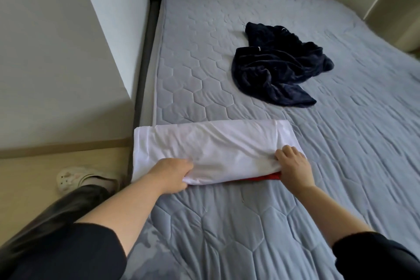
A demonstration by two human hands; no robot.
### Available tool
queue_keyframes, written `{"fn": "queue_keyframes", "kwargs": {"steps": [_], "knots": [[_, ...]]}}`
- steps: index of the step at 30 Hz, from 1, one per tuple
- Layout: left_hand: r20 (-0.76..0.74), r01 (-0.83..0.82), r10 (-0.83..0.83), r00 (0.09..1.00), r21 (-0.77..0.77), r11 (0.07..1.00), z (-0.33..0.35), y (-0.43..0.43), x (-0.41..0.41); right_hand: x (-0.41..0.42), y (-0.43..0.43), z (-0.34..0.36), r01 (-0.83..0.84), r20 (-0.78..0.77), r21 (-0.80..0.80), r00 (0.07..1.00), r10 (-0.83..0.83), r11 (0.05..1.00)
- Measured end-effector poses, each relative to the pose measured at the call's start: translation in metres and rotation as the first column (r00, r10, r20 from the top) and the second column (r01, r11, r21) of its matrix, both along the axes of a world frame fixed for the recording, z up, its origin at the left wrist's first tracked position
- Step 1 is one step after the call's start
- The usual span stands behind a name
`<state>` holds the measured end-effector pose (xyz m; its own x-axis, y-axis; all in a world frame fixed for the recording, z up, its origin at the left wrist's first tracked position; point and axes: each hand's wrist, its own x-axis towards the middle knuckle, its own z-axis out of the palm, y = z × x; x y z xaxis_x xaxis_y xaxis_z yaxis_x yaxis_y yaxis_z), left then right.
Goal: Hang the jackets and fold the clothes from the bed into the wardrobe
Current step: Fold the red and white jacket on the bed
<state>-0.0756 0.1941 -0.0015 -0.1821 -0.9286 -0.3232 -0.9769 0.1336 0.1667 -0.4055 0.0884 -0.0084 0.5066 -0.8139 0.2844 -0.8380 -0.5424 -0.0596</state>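
Both hands on white garment's near edge, prob. to make next fold; left hand [173,174] fingers curled, gripping the hem; right hand [293,166] pinching other corner, red strip showing beneath; white garment [209,145] flat across bed [250,223], w/ dark jacket [276,68] crumpled farther back, untouched.

White shirt [211,143] folded (navy garment [275,68] crumpled) on bed [341,143].

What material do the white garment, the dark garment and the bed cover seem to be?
White garment: thin matte knit, probably cotton; light passes through it.
Dark navy garment: plush, velvet-like fabric; soft sheen on its folds.
Bed cover: quilted grey-blue textile, matte; stitched hexagons.
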Motion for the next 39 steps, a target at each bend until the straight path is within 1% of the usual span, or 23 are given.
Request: {"fn": "queue_keyframes", "kwargs": {"steps": [1, 2, 3, 4, 5, 6, 7, 9, 11, 12, 15, 17, 18, 21, 25, 27, 29, 31, 33, 35, 36, 38, 39], "knots": [[-0.043, -0.055, 0.055, 0.998, -0.008, 0.998, 0.002, 0.000, -0.002, 0.001, 0.002, 0.001, -0.011, 0.026, 0.069, 1.000, 0.010, 0.998], [-0.099, -0.119, 0.111, 0.989, -0.079, 0.990, 0.004, -0.002, -0.003, 0.003, 0.004, 0.001, -0.043, 0.066, 0.125, 0.997, 0.035, 0.991], [-0.168, -0.184, 0.152, 0.974, -0.194, 0.964, 0.005, -0.006, -0.005, 0.006, 0.007, 0.003, -0.079, 0.120, 0.161, 0.991, 0.059, 0.984], [-0.224, -0.236, 0.167, 0.960, -0.334, 0.913, 0.006, -0.011, -0.009, 0.010, 0.009, 0.006, -0.105, 0.178, 0.170, 0.981, 0.074, 0.980], [-0.249, -0.269, 0.169, 0.953, -0.449, 0.852, 0.005, -0.017, -0.015, 0.017, 0.010, 0.012, -0.109, 0.239, 0.158, 0.968, 0.070, 0.981], [-0.247, -0.293, 0.190, 0.950, -0.498, 0.816, 0.003, -0.024, -0.022, 0.025, 0.009, 0.017, -0.099, 0.295, 0.131, 0.954, 0.057, 0.986], [-0.222, -0.321, 0.241, 0.945, -0.488, 0.812, 0.000, -0.032, -0.032, 0.037, 0.007, 0.022, -0.080, 0.340, 0.102, 0.940, 0.041, 0.991], [-0.159, -0.405, 0.373, 0.914, -0.361, 0.840, -0.011, -0.046, -0.050, 0.067, -0.002, 0.028, -0.051, 0.393, 0.086, 0.920, 0.013, 0.995], [-0.122, -0.474, 0.458, 0.880, -0.260, 0.841, -0.032, -0.057, -0.061, 0.098, -0.016, 0.028, -0.053, 0.373, 0.186, 0.927, -0.021, 0.981], [-0.113, -0.479, 0.465, 0.878, -0.246, 0.843, -0.043, -0.059, -0.061, 0.111, -0.024, 0.026, -0.052, 0.338, 0.244, 0.940, -0.034, 0.968], [-0.086, -0.419, 0.414, 0.906, -0.318, 0.850, -0.058, -0.054, -0.047, 0.131, -0.042, 0.006, 0.007, 0.139, 0.328, 0.989, -0.056, 0.945], [-0.096, -0.389, 0.383, 0.919, -0.384, 0.837, -0.059, -0.054, -0.037, 0.133, -0.043, -0.013, 0.063, 0.015, 0.352, 0.997, -0.073, 0.934], [-0.108, -0.398, 0.388, 0.915, -0.394, 0.828, -0.060, -0.057, -0.033, 0.133, -0.040, -0.024, 0.087, -0.010, 0.361, 0.996, -0.090, 0.929], [-0.146, -0.488, 0.469, 0.871, -0.359, 0.796, -0.063, -0.065, -0.028, 0.131, -0.031, -0.047, 0.136, -0.020, 0.349, 0.990, -0.138, 0.927], [-0.106, -0.523, 0.520, 0.848, -0.332, 0.785, -0.072, -0.070, -0.018, 0.121, -0.039, -0.058, 0.185, -0.032, 0.309, 0.982, -0.185, 0.933], [-0.112, -0.562, 0.558, 0.823, -0.315, 0.765, -0.075, -0.069, -0.008, 0.109, -0.047, -0.061, 0.255, -0.059, 0.302, 0.967, -0.249, 0.919], [-0.124, -0.590, 0.582, 0.804, -0.297, 0.751, -0.077, -0.067, 0.002, 0.089, -0.059, -0.062, 0.379, -0.056, 0.358, 0.921, -0.386, 0.853], [-0.126, -0.595, 0.587, 0.800, -0.291, 0.749, -0.077, -0.066, 0.007, 0.065, -0.071, -0.059, 0.492, -0.084, 0.459, 0.853, -0.515, 0.740], [-0.128, -0.596, 0.587, 0.799, -0.290, 0.749, -0.077, -0.066, 0.007, 0.047, -0.080, -0.054, 0.510, -0.109, 0.544, 0.830, -0.546, 0.666], [-0.125, -0.601, 0.592, 0.796, -0.280, 0.749, -0.077, -0.066, 0.007, 0.039, -0.087, -0.045, 0.496, -0.055, 0.568, 0.819, -0.571, 0.656], [-0.122, -0.603, 0.595, 0.794, -0.270, 0.750, -0.077, -0.065, 0.007, 0.036, -0.092, -0.041, 0.505, 0.015, 0.566, 0.784, -0.621, 0.651], [-0.124, -0.607, 0.597, 0.792, -0.256, 0.752, -0.079, -0.066, 0.008, 0.031, -0.102, -0.032, 0.566, 0.146, 0.573, 0.641, -0.753, 0.593], [-0.123, -0.606, 0.597, 0.793, -0.258, 0.752, -0.079, -0.067, 0.008, 0.029, -0.108, -0.028, 0.579, 0.176, 0.592, 0.586, -0.791, 0.561]]}}
